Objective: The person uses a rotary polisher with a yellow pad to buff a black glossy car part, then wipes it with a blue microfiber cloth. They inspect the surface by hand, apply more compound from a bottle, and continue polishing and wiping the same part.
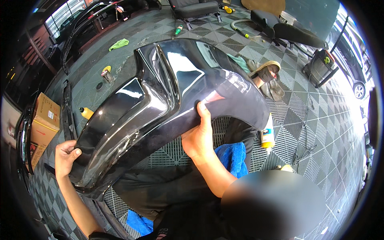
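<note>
A large, glossy black car body panel [160, 104] with a curved wheel-arch edge lies tilted across my legs. Its lower left end is gripped by my left hand [67, 157], with the thumb on top and the fingers curled around the edge. My right hand [199, 134] holds the near edge at the middle, thumb pressed on the shiny face and the other fingers hidden underneath. Beside my right forearm a blue towel [232, 158] rests against my leg. A second blue towel [140, 223] is by my lap.
Patterned tiles [320, 120] cover the floor. A white and yellow bottle [267, 134] stands right of the panel; a yellow bottle [85, 113] and a tin [107, 76] are left. Beyond are a cardboard box [45, 124], green cloth [119, 44] and car seats [196, 9]. A blur hides the lower right.
</note>
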`<act>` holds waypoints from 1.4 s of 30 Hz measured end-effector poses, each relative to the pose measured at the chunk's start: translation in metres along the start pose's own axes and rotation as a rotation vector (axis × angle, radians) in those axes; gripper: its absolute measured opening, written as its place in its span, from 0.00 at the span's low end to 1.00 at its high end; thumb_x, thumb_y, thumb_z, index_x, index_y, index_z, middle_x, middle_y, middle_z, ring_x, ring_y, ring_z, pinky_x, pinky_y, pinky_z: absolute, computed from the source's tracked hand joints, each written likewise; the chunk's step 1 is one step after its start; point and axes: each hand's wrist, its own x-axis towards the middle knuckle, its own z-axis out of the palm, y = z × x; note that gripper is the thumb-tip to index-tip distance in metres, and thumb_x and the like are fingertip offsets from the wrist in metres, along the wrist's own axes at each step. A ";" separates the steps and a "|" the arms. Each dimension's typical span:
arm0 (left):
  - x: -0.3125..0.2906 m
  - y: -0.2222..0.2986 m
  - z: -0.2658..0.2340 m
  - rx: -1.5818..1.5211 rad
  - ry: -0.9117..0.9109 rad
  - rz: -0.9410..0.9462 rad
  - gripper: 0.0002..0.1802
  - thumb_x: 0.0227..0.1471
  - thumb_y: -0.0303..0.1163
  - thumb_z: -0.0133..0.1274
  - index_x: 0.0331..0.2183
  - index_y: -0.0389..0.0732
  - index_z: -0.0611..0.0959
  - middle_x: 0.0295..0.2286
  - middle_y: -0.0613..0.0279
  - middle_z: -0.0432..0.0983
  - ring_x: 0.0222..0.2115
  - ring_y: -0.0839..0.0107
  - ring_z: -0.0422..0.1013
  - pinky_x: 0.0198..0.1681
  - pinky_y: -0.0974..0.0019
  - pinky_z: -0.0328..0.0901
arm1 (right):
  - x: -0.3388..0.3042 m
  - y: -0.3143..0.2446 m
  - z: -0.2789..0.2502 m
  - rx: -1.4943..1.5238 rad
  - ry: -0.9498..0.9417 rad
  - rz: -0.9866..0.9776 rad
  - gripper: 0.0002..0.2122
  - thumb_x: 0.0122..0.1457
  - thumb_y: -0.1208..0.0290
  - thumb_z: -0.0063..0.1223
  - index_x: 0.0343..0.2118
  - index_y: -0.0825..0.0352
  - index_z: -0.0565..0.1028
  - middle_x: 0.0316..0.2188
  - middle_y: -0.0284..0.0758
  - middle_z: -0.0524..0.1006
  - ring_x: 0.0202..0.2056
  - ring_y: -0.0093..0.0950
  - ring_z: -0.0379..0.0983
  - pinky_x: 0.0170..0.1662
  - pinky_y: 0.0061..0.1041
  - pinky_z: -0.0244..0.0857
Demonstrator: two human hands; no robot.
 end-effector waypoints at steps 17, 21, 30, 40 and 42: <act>0.005 -0.109 0.047 -0.165 -0.237 -0.333 0.24 0.49 0.37 0.68 0.42 0.30 0.83 0.34 0.64 0.82 0.34 0.78 0.74 0.40 0.72 0.68 | -0.009 0.020 -0.070 -0.247 0.337 0.195 0.28 0.53 0.51 0.63 0.53 0.56 0.64 0.49 0.29 0.69 0.50 0.25 0.64 0.54 0.38 0.58; 0.002 -0.140 0.054 -0.025 -0.286 -0.444 0.22 0.51 0.34 0.65 0.45 0.30 0.82 0.36 0.61 0.82 0.36 0.75 0.75 0.45 0.69 0.69 | -0.017 0.021 -0.089 -0.231 0.397 0.275 0.33 0.53 0.44 0.60 0.55 0.59 0.63 0.54 0.34 0.65 0.59 0.36 0.60 0.65 0.47 0.47; 0.009 -0.191 0.092 -0.197 -0.385 -0.571 0.23 0.53 0.33 0.64 0.47 0.30 0.80 0.37 0.59 0.82 0.35 0.74 0.76 0.43 0.71 0.70 | -0.023 0.027 -0.131 -0.244 0.499 0.265 0.35 0.52 0.38 0.57 0.49 0.68 0.67 0.49 0.40 0.68 0.55 0.39 0.63 0.64 0.46 0.50; 0.008 -0.224 0.119 -0.087 -0.411 -0.690 0.40 0.58 0.62 0.49 0.52 0.31 0.78 0.53 0.44 0.72 0.57 0.58 0.66 0.61 0.62 0.57 | -0.019 0.020 -0.152 -0.219 0.503 0.354 0.32 0.51 0.37 0.57 0.47 0.61 0.67 0.47 0.36 0.69 0.52 0.37 0.65 0.63 0.49 0.51; 0.007 -0.231 0.115 -0.129 -0.414 -0.710 0.43 0.57 0.65 0.47 0.52 0.31 0.78 0.53 0.42 0.73 0.56 0.56 0.67 0.61 0.60 0.58 | -0.016 0.020 -0.154 -0.210 0.517 0.380 0.31 0.51 0.37 0.57 0.46 0.61 0.68 0.47 0.36 0.69 0.53 0.37 0.65 0.62 0.49 0.52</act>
